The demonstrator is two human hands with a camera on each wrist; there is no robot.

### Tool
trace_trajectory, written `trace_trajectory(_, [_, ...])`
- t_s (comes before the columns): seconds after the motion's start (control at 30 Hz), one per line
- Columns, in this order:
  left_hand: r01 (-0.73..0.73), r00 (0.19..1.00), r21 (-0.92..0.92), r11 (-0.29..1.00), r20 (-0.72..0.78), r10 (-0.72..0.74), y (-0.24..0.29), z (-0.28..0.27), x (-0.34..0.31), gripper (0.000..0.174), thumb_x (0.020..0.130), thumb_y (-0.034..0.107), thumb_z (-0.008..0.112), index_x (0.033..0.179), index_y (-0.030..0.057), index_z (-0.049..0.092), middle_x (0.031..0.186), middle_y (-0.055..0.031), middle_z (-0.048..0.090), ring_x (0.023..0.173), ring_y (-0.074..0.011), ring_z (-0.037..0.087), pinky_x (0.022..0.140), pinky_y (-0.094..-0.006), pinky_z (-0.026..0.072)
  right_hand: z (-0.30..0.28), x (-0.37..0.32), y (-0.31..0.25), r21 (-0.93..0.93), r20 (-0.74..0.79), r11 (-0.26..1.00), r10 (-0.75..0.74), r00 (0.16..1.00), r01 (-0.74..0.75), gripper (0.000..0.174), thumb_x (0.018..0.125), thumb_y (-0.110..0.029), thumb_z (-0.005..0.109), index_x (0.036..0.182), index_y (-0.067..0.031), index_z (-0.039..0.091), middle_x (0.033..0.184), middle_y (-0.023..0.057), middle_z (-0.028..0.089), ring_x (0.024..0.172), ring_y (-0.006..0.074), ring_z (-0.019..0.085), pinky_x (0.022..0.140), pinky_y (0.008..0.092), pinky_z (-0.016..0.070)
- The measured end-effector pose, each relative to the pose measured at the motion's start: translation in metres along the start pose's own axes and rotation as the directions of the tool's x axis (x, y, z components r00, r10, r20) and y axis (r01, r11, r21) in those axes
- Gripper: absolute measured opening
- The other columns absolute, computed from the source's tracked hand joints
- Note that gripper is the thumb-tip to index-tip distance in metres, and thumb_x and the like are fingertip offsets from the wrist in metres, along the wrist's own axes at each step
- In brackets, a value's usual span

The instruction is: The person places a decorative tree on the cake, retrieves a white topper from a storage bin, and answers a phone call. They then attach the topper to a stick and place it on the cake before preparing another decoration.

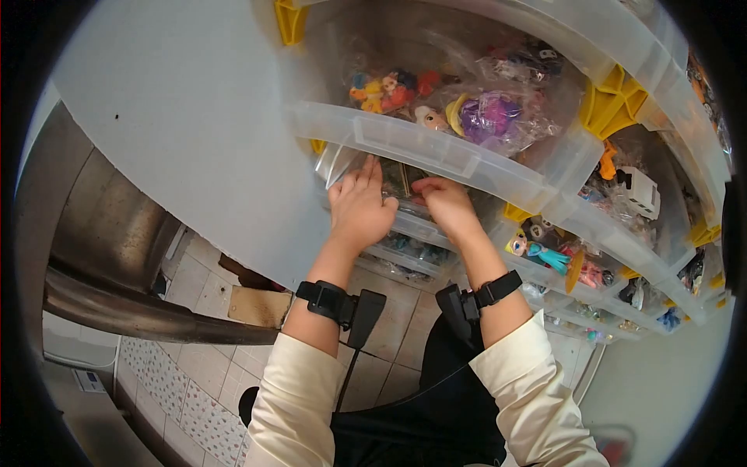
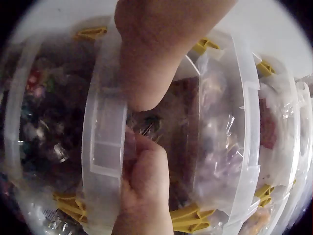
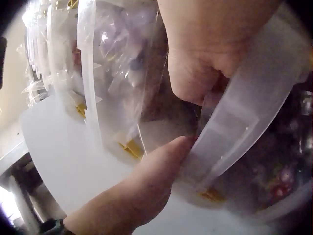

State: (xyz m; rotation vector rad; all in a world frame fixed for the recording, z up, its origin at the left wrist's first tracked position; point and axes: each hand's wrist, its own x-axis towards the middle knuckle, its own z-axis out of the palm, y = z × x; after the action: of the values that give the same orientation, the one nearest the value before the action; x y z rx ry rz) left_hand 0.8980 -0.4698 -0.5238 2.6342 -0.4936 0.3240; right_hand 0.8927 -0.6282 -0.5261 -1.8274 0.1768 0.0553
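A translucent bin (image 1: 424, 226) sits under a larger clear bin full of toys in the stacked rack. My left hand (image 1: 362, 206) reaches over its front wall, fingers extended into it, back of the hand up. Beside it, my right hand (image 1: 447, 206) has its fingers bent inside the same bin; whether they hold anything is hidden. Between the hands lies a dark, clear-wrapped item (image 1: 397, 179). In the left wrist view, the right hand (image 2: 146, 186) is behind the bin's front wall (image 2: 105, 132). In the right wrist view, the left hand (image 3: 146, 188) touches that wall (image 3: 234, 117).
Above, the bin rim (image 1: 389, 132) overhangs both hands, with bagged toys (image 1: 490, 117) behind it. Yellow brackets (image 1: 615, 101) join the bins. More toy bins stand at the right, a grey-white panel (image 1: 194, 117) at the left. Tiled floor (image 1: 389, 311) lies below.
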Motion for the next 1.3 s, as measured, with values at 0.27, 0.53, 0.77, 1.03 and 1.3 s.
trace_trajectory(0.27, [-0.102, 0.994, -0.071, 0.992, -0.044, 0.099, -0.008, 0.001, -0.003, 0.039, 0.079, 0.028, 0.045, 0.108, 0.0074, 0.061, 0.120, -0.0050, 0.055, 0.114, -0.0210, 0.043, 0.096, -0.0383, 0.0242, -0.001, 0.004, 0.011, -0.374, -0.357, 0.925, -0.215, 0.909, 0.072, 0.027, 0.084, -0.019, 0.050, 0.101, -0.0007, 0.062, 0.093, 0.0122, 0.064, 0.083, 0.0207, 0.061, 0.075, 0.0292, 0.0446])
trace_trajectory(0.53, [-0.082, 0.995, -0.097, 0.992, 0.045, 0.087, -0.003, -0.007, -0.003, 0.031, 0.081, 0.026, 0.041, 0.083, 0.0118, 0.069, 0.101, -0.0010, 0.065, 0.111, -0.0210, 0.046, 0.095, -0.0385, 0.0221, 0.005, -0.019, -0.027, -0.227, -0.232, 0.943, -0.296, 0.927, 0.244, 0.046, 0.086, -0.039, 0.053, 0.115, -0.0026, 0.053, 0.101, 0.0149, 0.062, 0.090, 0.0214, 0.060, 0.082, 0.0316, 0.0430])
trace_trajectory(0.77, [-0.123, 0.991, -0.049, 0.991, 0.035, 0.125, -0.007, -0.005, -0.004, 0.031, 0.081, 0.027, 0.040, 0.086, 0.0133, 0.067, 0.110, -0.0028, 0.061, 0.112, -0.0232, 0.044, 0.095, -0.0388, 0.0211, 0.015, 0.042, 0.010, -0.427, -0.208, 0.874, -0.343, 0.916, 0.230, 0.041, 0.087, -0.032, 0.051, 0.114, -0.0019, 0.054, 0.102, 0.0152, 0.062, 0.090, 0.0215, 0.060, 0.081, 0.0337, 0.0433])
trace_trajectory(1.03, [0.035, 0.993, -0.098, 0.995, -0.105, -0.046, 0.005, -0.002, -0.003, 0.044, 0.072, 0.022, 0.052, 0.107, -0.0050, 0.050, 0.088, -0.0131, 0.061, 0.096, -0.0265, 0.050, 0.090, -0.0391, 0.0275, -0.001, 0.013, -0.004, -0.022, -0.187, 0.985, 0.163, 0.969, -0.170, 0.026, 0.071, -0.012, 0.049, 0.084, 0.0078, 0.060, 0.081, 0.0255, 0.062, 0.075, 0.0356, 0.062, 0.068, 0.0380, 0.0476])
trace_trajectory(1.3, [-0.048, 0.989, -0.067, 0.997, -0.143, 0.038, -0.002, 0.003, -0.004, 0.040, 0.077, 0.026, 0.043, 0.109, 0.0078, 0.060, 0.109, -0.0105, 0.060, 0.098, -0.0264, 0.050, 0.092, -0.0370, 0.0284, -0.003, 0.020, -0.004, -0.229, -0.185, 0.943, 0.201, 0.962, -0.241, 0.025, 0.072, -0.015, 0.048, 0.081, 0.0047, 0.061, 0.075, 0.0226, 0.062, 0.073, 0.0317, 0.063, 0.067, 0.0381, 0.0476])
